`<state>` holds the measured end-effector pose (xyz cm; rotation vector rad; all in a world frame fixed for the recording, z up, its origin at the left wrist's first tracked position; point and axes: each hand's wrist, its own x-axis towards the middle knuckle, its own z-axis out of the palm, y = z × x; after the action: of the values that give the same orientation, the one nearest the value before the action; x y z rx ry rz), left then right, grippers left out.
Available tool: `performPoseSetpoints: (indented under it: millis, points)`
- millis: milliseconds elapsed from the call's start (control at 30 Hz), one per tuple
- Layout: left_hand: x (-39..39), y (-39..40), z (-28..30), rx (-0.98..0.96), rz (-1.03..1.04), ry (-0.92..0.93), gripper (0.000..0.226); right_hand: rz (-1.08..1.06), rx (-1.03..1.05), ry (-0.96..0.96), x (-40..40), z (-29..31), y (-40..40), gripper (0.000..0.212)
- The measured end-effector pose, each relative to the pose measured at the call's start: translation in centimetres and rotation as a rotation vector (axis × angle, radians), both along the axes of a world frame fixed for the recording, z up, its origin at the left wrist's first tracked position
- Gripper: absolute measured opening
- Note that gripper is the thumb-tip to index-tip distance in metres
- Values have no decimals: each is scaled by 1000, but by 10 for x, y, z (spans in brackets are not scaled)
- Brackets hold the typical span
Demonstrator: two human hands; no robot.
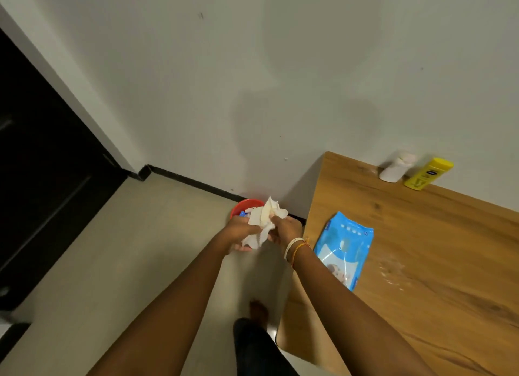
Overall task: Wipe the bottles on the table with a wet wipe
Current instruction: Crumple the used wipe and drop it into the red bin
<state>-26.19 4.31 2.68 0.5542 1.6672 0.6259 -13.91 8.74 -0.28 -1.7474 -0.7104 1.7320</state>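
Over the floor left of the wooden table, our left hand and right hand both grip a crumpled white wet wipe above a red bin. If it is dropped now, we judge the white bottle and yellow bottle, far right by the wall, may go unwiped.

Wooden table with white bottle, yellow bottle, blue wipes pack.

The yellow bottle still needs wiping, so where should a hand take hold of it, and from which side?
Grip the yellow bottle around its middle, coming from the front, table-edge side. It stands upright near the wall, with the white bottle close on its left.
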Motion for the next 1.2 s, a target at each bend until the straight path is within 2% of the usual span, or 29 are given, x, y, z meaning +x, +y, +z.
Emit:
performPoseSetpoints:
  millis: [67,200,400,500,567,700,800,933,1067,1200]
  points:
    - [-13,20,-17,-7,11,96,53,-13,-83,17,-12,-9,17,19]
    - [-32,56,-49,-23,66,148,48,-51,-211,65,-32,-25,49,21]
    - [-60,104,-128,-151,235,10,37,-103,-301,-53,-67,-98,91,33]
    - [-68,130,-174,-161,320,-117,34,-98,-282,-119,-85,-155,111,21]
    - [-76,143,-219,-163,324,-126,34,-113,-265,-154,-93,-204,120,16]
    - [-100,166,-297,-150,184,-66,39,-108,-269,-223,-99,-296,140,10]
    - [-117,185,-347,-80,61,-91,37,-117,-251,-257,-102,-350,156,19]
    - [-131,207,-400,-54,-8,-155,32,-157,-236,-278,-106,-418,172,12]
    - [-129,212,-427,-90,-54,-181,39,-47,-242,-315,-110,-455,177,35]
    - [-126,200,-414,-70,-189,-50,46,133,-255,-481,-109,-452,169,40]
